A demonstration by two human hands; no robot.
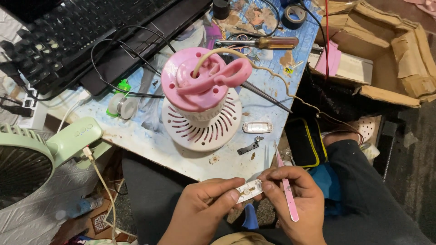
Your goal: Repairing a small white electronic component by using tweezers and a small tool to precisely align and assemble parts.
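Observation:
My left hand [204,206] pinches a small white switch housing [249,189] with brass contacts showing inside. My right hand [297,199] steadies the other end of that housing and also grips pink tweezers [285,185], tips pointing up toward the table edge. Both hands sit over my lap, just below the table's front edge. On the table above stands a pink and white round device [202,97] with a slotted white base and a beige cord [272,75] coming out of its top. A white switch cover [257,127] and a small black part [250,146] lie beside it.
A black keyboard [77,31] lies at the back left. A screwdriver [263,43], scissors and a tape roll [294,14] sit at the back of the table. A green desk fan [41,154] stands at left, a solder spool [121,105] near it. A torn cardboard box [386,50] is at right.

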